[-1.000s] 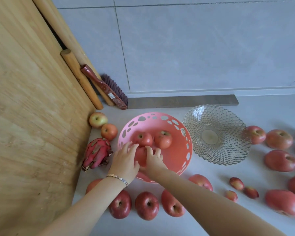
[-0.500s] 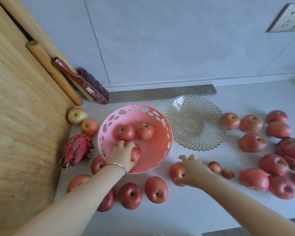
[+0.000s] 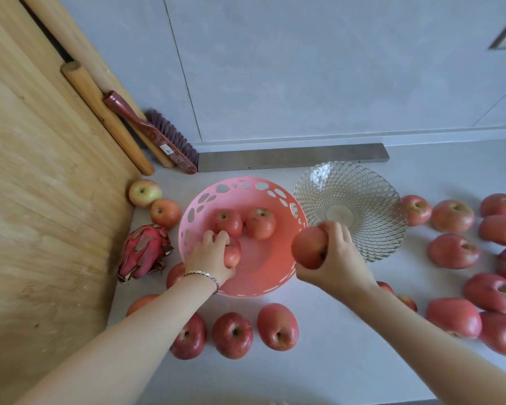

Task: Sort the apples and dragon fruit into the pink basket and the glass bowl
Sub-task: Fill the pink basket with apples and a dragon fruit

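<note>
- Since half a second earlier, the right hand (image 3: 333,258) had lifted an apple (image 3: 308,244) off the counter (image 3: 333,361) and carried it to the right rim of the basket (image 3: 240,185). The left hand (image 3: 209,258) had stayed put.
- Nearest, three loose apples (image 3: 232,334) lay in a row on the counter, before the basket.
- The right hand's fingers were curled round the apple, which hung in the air between basket and bowl (image 3: 371,200).
- The left hand gripped a basket apple (image 3: 233,252) low inside the basket, with two others (image 3: 260,223) just behind it.
- The apple looked firm, smooth and fairly heavy. A whole-hand wrap round its middle seemed safest, and it was better set down than dropped, to spare bruising.
- A dragon fruit (image 3: 145,249) lay on the counter left of the basket.
- The bowl, farther right, held nothing.
</note>
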Demonstrator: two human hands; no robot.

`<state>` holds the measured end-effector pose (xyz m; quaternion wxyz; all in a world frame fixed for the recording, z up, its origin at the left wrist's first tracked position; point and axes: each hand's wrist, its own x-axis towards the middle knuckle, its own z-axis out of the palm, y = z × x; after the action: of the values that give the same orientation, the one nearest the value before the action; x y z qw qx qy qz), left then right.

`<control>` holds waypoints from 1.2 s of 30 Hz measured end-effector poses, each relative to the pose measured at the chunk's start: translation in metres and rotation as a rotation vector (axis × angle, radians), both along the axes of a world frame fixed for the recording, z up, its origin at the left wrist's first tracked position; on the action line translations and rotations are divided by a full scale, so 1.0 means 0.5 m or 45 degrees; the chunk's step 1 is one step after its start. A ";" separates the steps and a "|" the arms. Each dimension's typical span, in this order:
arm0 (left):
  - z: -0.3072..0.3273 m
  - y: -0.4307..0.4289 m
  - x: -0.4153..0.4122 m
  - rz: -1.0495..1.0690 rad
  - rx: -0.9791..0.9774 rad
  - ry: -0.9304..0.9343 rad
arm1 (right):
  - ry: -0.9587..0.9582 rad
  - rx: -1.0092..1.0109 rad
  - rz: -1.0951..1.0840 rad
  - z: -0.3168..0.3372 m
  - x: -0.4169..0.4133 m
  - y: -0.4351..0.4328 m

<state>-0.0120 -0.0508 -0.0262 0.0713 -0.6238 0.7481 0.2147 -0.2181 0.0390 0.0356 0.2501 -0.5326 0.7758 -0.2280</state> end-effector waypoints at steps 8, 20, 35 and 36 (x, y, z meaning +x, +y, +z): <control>-0.006 0.005 0.003 -0.065 0.003 -0.035 | 0.376 0.481 0.580 -0.063 0.109 -0.147; -0.016 -0.001 -0.003 0.019 0.052 0.133 | 0.102 0.517 0.325 -0.149 0.112 -0.144; -0.037 -0.068 -0.024 0.578 0.303 0.755 | -0.247 0.263 0.104 -0.183 0.107 -0.192; -0.037 -0.068 -0.022 0.561 0.273 0.764 | -0.215 0.258 0.140 -0.184 0.105 -0.195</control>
<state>-0.0231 -0.0847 -0.0446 -0.1339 -0.6682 0.5571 0.4747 -0.1655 -0.0587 -0.0563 0.3792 -0.5252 0.7406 -0.1784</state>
